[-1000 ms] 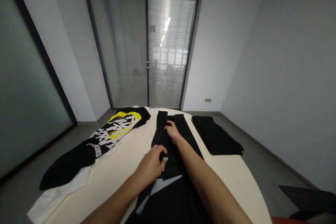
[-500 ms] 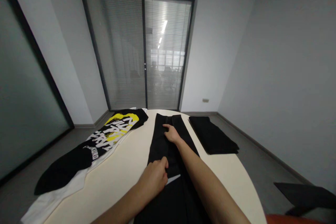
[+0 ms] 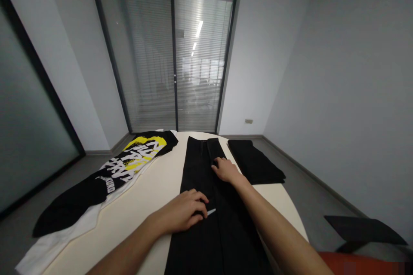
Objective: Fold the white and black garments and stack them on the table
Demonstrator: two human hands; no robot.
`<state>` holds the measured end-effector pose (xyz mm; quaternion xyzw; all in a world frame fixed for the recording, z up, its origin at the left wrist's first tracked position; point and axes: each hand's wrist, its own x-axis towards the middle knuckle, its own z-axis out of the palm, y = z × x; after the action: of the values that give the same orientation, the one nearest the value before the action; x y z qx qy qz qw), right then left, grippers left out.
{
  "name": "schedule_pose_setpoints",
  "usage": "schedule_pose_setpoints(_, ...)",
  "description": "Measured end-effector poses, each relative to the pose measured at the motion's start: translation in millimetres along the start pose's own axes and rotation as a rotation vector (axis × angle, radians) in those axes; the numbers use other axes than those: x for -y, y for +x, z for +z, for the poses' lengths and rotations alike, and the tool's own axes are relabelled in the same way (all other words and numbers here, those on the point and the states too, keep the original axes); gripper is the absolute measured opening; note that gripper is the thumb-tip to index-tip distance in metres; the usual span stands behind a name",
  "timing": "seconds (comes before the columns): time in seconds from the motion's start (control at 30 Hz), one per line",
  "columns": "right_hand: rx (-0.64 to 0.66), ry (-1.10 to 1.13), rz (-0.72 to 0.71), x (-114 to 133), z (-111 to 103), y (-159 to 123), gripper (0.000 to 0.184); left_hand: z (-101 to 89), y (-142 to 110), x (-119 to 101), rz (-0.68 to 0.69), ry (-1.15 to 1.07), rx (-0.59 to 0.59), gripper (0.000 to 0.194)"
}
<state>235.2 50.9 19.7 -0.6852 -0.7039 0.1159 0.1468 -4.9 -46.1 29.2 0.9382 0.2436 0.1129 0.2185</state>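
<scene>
A long pair of black trousers (image 3: 196,167) lies lengthwise on the table in front of me, its waist end at the far side. My left hand (image 3: 189,208) rests on the left part of the trousers, fingers bent and apart. Beside its fingertips a thin light strip (image 3: 211,212) shows in the black cloth; whether it is trim or a gap, I cannot tell. Farther up, my right hand (image 3: 227,170) is at the right side of the trousers, thumb and fingers curled together on the cloth. The fold between those fingers is partly hidden.
The pale rounded table (image 3: 145,197) carries a black, white and yellow printed shirt (image 3: 129,161) on the left. A folded black garment (image 3: 254,161) lies at the right edge. Beyond the table's right side stands a chair with a black part (image 3: 364,227) and red seat (image 3: 351,262).
My right hand has come back and right from the trousers' upper middle to their right side. My left hand's fingers have loosened and spread. The light strip looks narrower.
</scene>
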Motion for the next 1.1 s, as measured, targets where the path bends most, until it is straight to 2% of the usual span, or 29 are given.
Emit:
schedule_pose_setpoints(0.1, 0.220, -0.077, 0.014, -14.1, 6.3, -16.8, 0.069, -2.5, 4.1, -1.2, 0.039, 0.001, -0.017, 0.013)
schedule_pose_setpoints(0.17, 0.276, -0.093, 0.005, -20.1, 14.0, -25.0, 0.079, 0.2, 8.3, -2.7, 0.054, -0.013, -0.068, 0.013)
schedule_pose_setpoints(0.27, 0.221, -0.092, -0.023, -23.8, 22.5, -34.1, 0.079, 10.8, 13.6, -5.1, 0.059, -0.007, -0.132, 0.016)
schedule_pose_setpoints(0.43, 0.138, -0.109, -0.083, -24.3, 22.9, -45.4, 0.078, 24.9, 11.7, -10.3, 0.078, 0.056, -0.076, 0.026)
schedule_pose_setpoints(0.5, 0.142, -0.116, -0.085, -24.4, 23.7, -48.6, 0.079, 26.0, 10.0, -11.9, 0.084, 0.049, -0.059, 0.028)
schedule_pose_setpoints(0.67, 0.118, -0.130, -0.039, -19.5, 30.7, -48.8, 0.079, 25.9, 12.4, -6.8, 0.049, 0.027, -0.047, 0.010)
schedule_pose_setpoints(0.83, 0.051, -0.092, -0.062, -14.0, 23.1, -47.0, 0.075, 19.7, 12.4, 3.1, 0.010, -0.028, -0.112, 0.009)
schedule_pose_setpoints(0.97, 0.114, -0.044, -0.179, -18.7, 15.6, -54.1, 0.074, 15.8, 10.8, 1.8, 0.008, -0.104, -0.132, 0.011)
schedule_pose_setpoints(1.03, 0.170, -0.036, -0.192, -21.3, 16.6, -57.1, 0.079, 18.3, 11.4, 0.0, -0.008, -0.117, -0.153, 0.013)
schedule_pose_setpoints(1.1, 0.173, -0.044, -0.194, -22.1, 19.2, -57.3, 0.080, 23.2, 12.3, -0.7, -0.018, -0.087, -0.141, 0.018)
